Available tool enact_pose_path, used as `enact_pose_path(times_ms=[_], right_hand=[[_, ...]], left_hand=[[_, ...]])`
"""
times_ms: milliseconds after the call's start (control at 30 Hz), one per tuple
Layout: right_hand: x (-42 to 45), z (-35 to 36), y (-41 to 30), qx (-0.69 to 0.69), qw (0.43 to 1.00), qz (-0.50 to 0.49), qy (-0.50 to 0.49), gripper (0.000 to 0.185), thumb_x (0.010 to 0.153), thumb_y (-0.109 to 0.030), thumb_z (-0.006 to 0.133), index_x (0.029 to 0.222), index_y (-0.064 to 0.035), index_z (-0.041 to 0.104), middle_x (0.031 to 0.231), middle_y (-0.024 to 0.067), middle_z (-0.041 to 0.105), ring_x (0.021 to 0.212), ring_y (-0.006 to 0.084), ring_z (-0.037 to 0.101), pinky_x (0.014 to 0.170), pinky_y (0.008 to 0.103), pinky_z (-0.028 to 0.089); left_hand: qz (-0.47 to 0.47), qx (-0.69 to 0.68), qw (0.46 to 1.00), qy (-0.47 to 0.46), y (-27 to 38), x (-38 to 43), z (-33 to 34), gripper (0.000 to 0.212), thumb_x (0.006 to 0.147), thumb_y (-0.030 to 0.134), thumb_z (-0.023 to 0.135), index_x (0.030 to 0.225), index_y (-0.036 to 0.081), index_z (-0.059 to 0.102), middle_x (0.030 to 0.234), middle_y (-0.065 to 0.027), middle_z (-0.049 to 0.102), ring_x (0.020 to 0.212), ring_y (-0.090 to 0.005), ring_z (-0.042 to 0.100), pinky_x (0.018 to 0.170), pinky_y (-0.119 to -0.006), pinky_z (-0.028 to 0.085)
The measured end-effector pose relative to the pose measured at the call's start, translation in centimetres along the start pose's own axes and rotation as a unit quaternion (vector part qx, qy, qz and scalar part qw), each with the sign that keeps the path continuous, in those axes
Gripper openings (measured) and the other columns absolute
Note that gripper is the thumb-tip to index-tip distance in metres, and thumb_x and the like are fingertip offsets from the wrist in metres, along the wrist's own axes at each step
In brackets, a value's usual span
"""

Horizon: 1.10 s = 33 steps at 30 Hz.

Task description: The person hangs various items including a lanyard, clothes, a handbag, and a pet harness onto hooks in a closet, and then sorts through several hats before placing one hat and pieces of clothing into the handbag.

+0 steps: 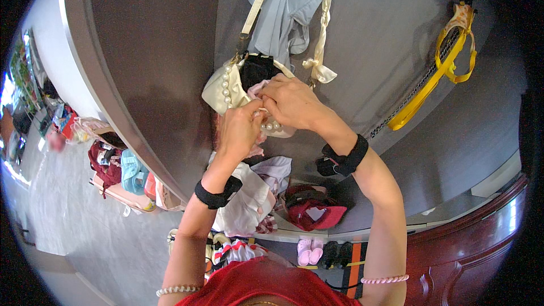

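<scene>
A cream handbag [219, 91] with a strand of pearl-like beads [226, 85] hangs in front of me by its shoulder strap [259, 2]. Its top is spread, and black material [257, 70] shows inside. My left hand [240, 131] has its fingers pinched at the bag's front edge, close to the beads. From the other side, my right hand [293, 100] reaches over the opening and grips a bunched pink cloth [256, 89]. The fingertips of both hands nearly meet, and the fingers hide part of what they hold. More pink fabric [257, 148] dangles under the left hand.
Behind the bag hangs a light blue garment [276, 25]. A yellow strap [425, 89] hangs from a hook at right. Below lie white clothing [242, 195], a dark red cap [314, 214] and pink clogs [309, 251]. Bags [134, 172] stand beyond the panel edge at left.
</scene>
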State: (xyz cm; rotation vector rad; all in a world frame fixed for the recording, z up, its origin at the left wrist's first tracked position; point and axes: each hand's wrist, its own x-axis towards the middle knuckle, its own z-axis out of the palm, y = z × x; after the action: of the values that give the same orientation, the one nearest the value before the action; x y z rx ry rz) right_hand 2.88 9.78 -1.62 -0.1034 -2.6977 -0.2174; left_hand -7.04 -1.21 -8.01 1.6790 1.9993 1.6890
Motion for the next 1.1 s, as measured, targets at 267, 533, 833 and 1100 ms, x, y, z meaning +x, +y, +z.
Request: enact_pose_path(times_ms=[267, 533, 833, 1100], right_hand=[[-0.1, 0.3, 1.4, 0.089, 0.981, 0.096, -0.146, 0.037, 0.09, -0.028, 0.036, 0.086, -0.0005, 0.06, 0.083, 0.0177, 0.06, 0.079, 0.0348, 0.056, 0.07, 0.0381, 0.045], [-2.8, -2.3, 0.3, 0.032, 0.995, 0.02, 0.094, 0.049, 0.063, -0.014, 0.07, 0.107, 0.0003, 0.052, 0.102, 0.0169, 0.056, 0.095, 0.0318, 0.054, 0.082, 0.0378, 0.043], [-2.0, 0.3, 1.7, 0.119, 0.99, 0.069, -0.042, 0.036, 0.062, -0.016, 0.071, 0.09, 0.0014, 0.057, 0.094, 0.0169, 0.058, 0.093, 0.0356, 0.053, 0.078, 0.0385, 0.043], [-2.8, -1.0, 0.1, 0.048, 0.994, 0.073, 0.066, 0.061, 0.061, -0.009, 0.07, 0.116, -0.0015, 0.044, 0.112, 0.0208, 0.05, 0.107, 0.035, 0.046, 0.089, 0.0388, 0.039]], left_hand=[[0.016, -0.032, 0.999, 0.007, -0.3, 0.5, 0.4, 0.015, 0.075, 0.011, 0.058, 0.089, 0.011, 0.063, 0.061, -0.0113, 0.061, 0.054, -0.025, 0.061, 0.052, -0.035, 0.046], [0.005, -0.037, 0.999, -0.016, 0.1, 1.5, -0.7, 0.016, 0.072, 0.008, 0.059, 0.087, 0.003, 0.063, 0.066, -0.013, 0.062, 0.058, -0.0207, 0.062, 0.056, -0.03, 0.047], [0.007, -0.025, 0.999, -0.031, -0.4, 1.9, 0.2, 0.014, 0.074, 0.009, 0.057, 0.087, 0.007, 0.064, 0.063, -0.0101, 0.062, 0.055, -0.0221, 0.061, 0.053, -0.032, 0.046], [-0.051, -0.038, 0.996, -0.069, -0.7, 2.7, 0.5, 0.014, 0.071, 0.012, 0.061, 0.083, 0.008, 0.065, 0.061, -0.0112, 0.061, 0.057, -0.0232, 0.061, 0.055, -0.033, 0.046]])
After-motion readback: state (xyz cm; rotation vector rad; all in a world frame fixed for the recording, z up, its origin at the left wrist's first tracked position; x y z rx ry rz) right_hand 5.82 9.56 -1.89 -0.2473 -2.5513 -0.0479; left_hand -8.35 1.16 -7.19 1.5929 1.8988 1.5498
